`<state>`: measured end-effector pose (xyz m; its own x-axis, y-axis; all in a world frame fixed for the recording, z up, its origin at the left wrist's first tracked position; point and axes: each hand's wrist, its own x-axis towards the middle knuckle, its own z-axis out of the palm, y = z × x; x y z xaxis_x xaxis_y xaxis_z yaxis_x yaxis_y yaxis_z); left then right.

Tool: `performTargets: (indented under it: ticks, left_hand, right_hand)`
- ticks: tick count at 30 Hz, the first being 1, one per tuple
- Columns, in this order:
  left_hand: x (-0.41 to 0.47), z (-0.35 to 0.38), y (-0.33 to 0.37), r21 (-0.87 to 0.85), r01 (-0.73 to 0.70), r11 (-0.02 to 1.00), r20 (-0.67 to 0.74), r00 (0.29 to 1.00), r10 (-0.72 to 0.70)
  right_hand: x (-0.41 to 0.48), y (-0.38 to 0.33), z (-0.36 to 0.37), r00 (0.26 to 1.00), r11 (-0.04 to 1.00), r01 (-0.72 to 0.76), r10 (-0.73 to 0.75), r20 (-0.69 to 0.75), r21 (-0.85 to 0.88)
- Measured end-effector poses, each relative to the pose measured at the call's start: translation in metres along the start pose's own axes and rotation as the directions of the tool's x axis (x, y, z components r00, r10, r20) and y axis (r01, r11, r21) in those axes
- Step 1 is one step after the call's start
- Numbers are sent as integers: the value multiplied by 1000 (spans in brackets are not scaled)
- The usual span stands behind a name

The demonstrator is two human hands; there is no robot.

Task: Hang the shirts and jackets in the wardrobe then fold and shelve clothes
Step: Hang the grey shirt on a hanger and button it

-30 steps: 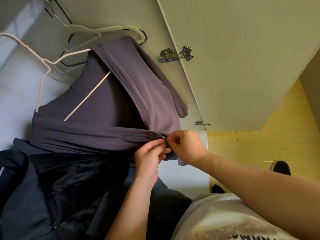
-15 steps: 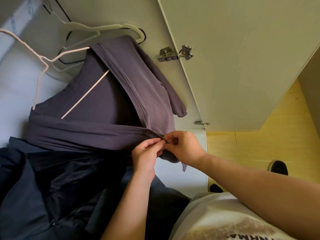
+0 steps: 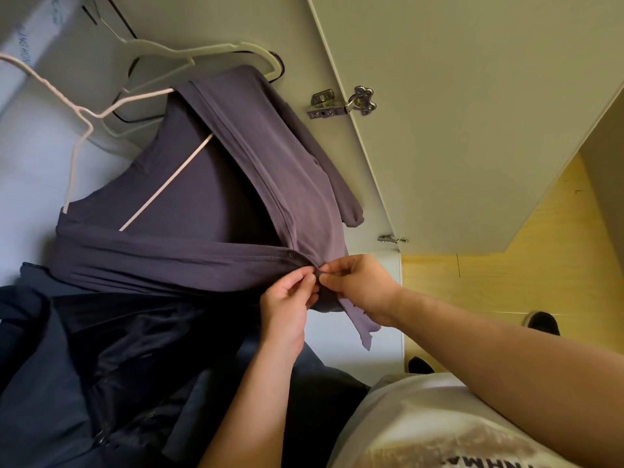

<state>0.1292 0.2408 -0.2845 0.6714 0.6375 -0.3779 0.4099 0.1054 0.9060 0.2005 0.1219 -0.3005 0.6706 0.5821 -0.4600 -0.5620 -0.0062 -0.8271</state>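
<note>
A purple-grey button-front shirt (image 3: 216, 211) hangs on a pale pink wire hanger (image 3: 84, 130) inside the wardrobe. Its front plackets meet low at the middle. My left hand (image 3: 287, 298) pinches the lower placket edge there. My right hand (image 3: 358, 285) pinches the opposite edge, fingertips touching those of the left at a button. One fastened button shows just left of my fingers. A dark navy jacket (image 3: 101, 366) hangs below and left of the shirt.
An empty white plastic hanger (image 3: 189, 54) and a black one hang behind the shirt. The open wardrobe door (image 3: 472, 96) with metal hinges (image 3: 341, 103) stands to the right. Yellow wooden floor (image 3: 506, 285) lies beyond, with my dark shoes on it.
Both hands stay pinched together at the placket and have shifted slightly. The shirt's loose bottom corner now hangs out below my right hand.
</note>
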Motion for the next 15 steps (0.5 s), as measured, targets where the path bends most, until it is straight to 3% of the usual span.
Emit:
performTargets:
  ticks: [5,10,15]
  left_hand:
    - [1,2,0,-74,34,997,16,999,-33]
    - [-1,5,5,-108,44,993,44,998,-39]
    - [3,3,14,-227,77,971,38,997,-70]
  right_hand:
    - [-1,0,-1,986,957,-146,119,119,250]
    - [-2,-1,1,997,993,-39,32,68,112]
    - [2,-7,-3,996,987,-68,59,67,145]
